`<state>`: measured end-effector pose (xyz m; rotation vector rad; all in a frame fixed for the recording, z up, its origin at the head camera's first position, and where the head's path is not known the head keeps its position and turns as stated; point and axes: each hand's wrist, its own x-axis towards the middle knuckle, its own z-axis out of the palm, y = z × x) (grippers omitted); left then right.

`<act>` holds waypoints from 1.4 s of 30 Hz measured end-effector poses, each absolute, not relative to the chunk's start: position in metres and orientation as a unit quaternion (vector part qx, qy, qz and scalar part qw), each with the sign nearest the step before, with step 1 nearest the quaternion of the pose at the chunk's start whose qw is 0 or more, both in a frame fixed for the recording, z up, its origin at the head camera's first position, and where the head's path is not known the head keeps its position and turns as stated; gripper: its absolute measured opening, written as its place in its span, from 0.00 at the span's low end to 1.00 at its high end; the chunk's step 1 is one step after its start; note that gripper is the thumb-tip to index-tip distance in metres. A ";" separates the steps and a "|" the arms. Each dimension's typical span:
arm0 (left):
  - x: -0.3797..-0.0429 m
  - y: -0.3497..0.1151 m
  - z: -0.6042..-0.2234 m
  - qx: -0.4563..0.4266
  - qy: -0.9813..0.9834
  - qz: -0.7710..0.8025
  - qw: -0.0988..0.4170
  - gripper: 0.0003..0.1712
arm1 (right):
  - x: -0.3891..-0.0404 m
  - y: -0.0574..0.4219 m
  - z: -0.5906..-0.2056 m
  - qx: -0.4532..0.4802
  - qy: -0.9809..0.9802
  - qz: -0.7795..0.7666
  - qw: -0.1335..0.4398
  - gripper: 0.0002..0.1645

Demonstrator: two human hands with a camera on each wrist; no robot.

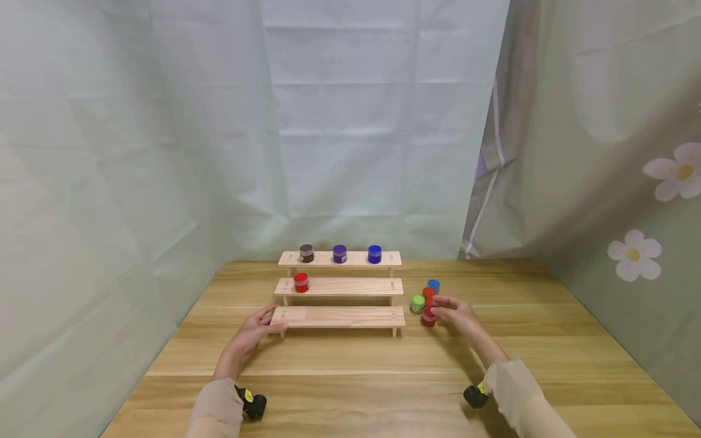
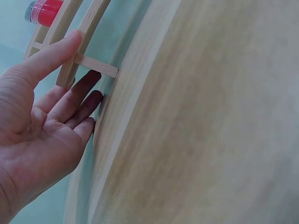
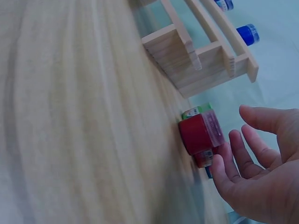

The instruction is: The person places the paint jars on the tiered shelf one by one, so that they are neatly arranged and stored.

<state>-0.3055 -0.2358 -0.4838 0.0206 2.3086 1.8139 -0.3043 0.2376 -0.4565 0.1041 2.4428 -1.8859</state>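
Observation:
A three-step wooden rack [image 1: 338,316] stands on the table. My left hand [image 1: 254,334] holds the left end of its lowest board, thumb at the front edge and fingers behind and beneath, as the left wrist view shows. Right of the rack is a small cluster of lidded paint jars: a dark red jar [image 1: 428,317] in front, a green jar [image 1: 418,304], an orange-red jar [image 1: 429,294] and a blue jar [image 1: 434,285]. Beside the dark red jar [image 3: 196,134] hovers my right hand [image 3: 261,163], fingers spread and loosely bent, nothing between thumb and fingers.
On the top board stand a black jar [image 1: 306,254], a violet-blue jar [image 1: 339,254] and a deep blue jar [image 1: 375,254]. A red jar [image 1: 301,283] sits at the left of the middle board. Pale curtains [image 1: 350,152] hang behind the wooden table [image 1: 350,389].

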 end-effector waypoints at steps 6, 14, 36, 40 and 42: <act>-0.306 -0.237 -0.484 0.006 0.783 0.613 0.106 0.47 | -0.304 0.236 -0.463 0.028 0.799 -0.600 0.020 0.30; -0.306 -0.237 -0.483 0.003 0.780 0.617 0.103 0.47 | -0.303 0.234 -0.470 0.026 0.817 -0.576 0.007 0.29; -0.306 -0.238 -0.486 0.006 0.779 0.619 0.101 0.48 | -0.308 0.223 -0.479 0.036 0.816 -0.578 -0.010 0.29; -0.306 -0.238 -0.486 0.004 0.780 0.617 0.103 0.48 | -0.308 0.223 -0.482 0.037 0.818 -0.574 -0.021 0.27; -0.306 -0.238 -0.486 0.004 0.781 0.616 0.102 0.48 | -0.308 0.223 -0.482 0.036 0.819 -0.573 -0.022 0.27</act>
